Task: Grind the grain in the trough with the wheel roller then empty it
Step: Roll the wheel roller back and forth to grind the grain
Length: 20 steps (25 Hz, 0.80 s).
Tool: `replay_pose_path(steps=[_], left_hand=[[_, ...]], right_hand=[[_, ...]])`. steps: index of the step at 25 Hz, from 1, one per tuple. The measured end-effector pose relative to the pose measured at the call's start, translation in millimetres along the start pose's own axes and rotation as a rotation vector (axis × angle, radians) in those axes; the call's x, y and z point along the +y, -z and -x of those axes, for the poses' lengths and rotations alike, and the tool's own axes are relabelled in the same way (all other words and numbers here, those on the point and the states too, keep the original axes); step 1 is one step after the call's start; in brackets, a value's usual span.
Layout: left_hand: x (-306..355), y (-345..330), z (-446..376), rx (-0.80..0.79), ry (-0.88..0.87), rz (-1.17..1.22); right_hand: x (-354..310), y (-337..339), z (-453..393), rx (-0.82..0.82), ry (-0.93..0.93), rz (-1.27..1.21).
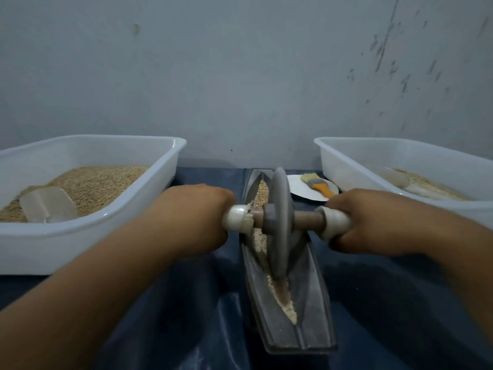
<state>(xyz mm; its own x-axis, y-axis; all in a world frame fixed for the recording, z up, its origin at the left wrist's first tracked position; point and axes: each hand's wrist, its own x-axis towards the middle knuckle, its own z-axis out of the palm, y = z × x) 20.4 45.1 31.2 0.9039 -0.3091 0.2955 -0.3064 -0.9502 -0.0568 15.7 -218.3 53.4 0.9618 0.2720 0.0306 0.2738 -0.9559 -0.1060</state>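
Observation:
A dark grey boat-shaped trough (306, 311) runs away from me on the blue cloth. Pale grain (262, 192) lies along its groove, whole at the far end and crushed near me. The grey wheel roller (278, 222) stands upright in the groove near the middle. Its axle has white-wrapped handles on both sides. My left hand (197, 217) grips the left handle, and my right hand (368, 220) grips the right handle.
A white tub (160, 166) at the left holds whole grain and a clear scoop (48, 204). Another white tub (346, 156) at the right holds some ground grain. A white plate (298, 188) with a yellow-handled brush (317, 185) sits behind the trough. A grey wall stands close behind.

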Motion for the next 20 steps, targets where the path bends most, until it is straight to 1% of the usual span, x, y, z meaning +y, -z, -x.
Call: replay_pose_path(steps=[2,4,5,6,7,9,10,11,12,13,14,15,18,19,20], left_hand=[[-4.0,16.4,13.6,-0.158,-0.051,0.093],[-8.8,25.2,22.3,-0.258,-0.06,0.188],[-9.0,23.7,22.5,-0.26,-0.054,0.185],[-7.3,18.8,19.9,-0.213,-0.046,0.141],[-4.4,11.9,15.0,-0.115,-0.028,0.075],[1.4,-2.3,2.7,0.125,0.015,-0.07],[2.7,-8.1,-3.2,0.2,0.031,-0.117],[2.5,-12.1,-8.7,0.236,0.047,-0.134],[1.5,-14.2,-12.7,0.233,0.064,-0.13],[0.5,-14.8,-14.4,0.206,0.079,-0.111],[0.4,-13.4,-13.5,0.165,0.091,-0.087],[1.2,-11.2,-10.0,0.12,0.093,-0.062],[4.3,6.0,11.4,0.009,0.037,0.004],[4.1,12.1,18.9,-0.031,0.015,0.011],[3.9,17.6,24.5,-0.065,0.001,0.016]], right_hand=[[1.0,13.3,20.5,-0.162,0.042,-0.067],[3.1,20.6,29.2,-0.198,0.087,-0.053],[2.8,20.5,28.2,-0.184,0.095,-0.045],[1.0,17.2,24.2,-0.154,0.085,-0.048],[0.0,10.0,16.5,-0.092,0.067,-0.056],[0.1,-10.7,-4.9,0.141,-0.009,-0.031],[-0.7,-20.3,-15.1,0.258,-0.056,0.01],[-1.8,-27.8,-23.2,0.341,-0.083,0.058],[-2.8,-31.5,-28.7,0.391,-0.086,0.094],[-3.2,-30.9,-31.2,0.405,-0.075,0.12],[-1.7,-25.9,-30.1,0.371,-0.059,0.132],[0.2,-18.4,-24.5,0.285,-0.041,0.114],[3.7,4.7,6.7,-0.061,0.024,-0.04],[3.7,10.8,17.7,-0.138,0.047,-0.059],[4.0,16.1,25.5,-0.179,0.067,-0.063]])
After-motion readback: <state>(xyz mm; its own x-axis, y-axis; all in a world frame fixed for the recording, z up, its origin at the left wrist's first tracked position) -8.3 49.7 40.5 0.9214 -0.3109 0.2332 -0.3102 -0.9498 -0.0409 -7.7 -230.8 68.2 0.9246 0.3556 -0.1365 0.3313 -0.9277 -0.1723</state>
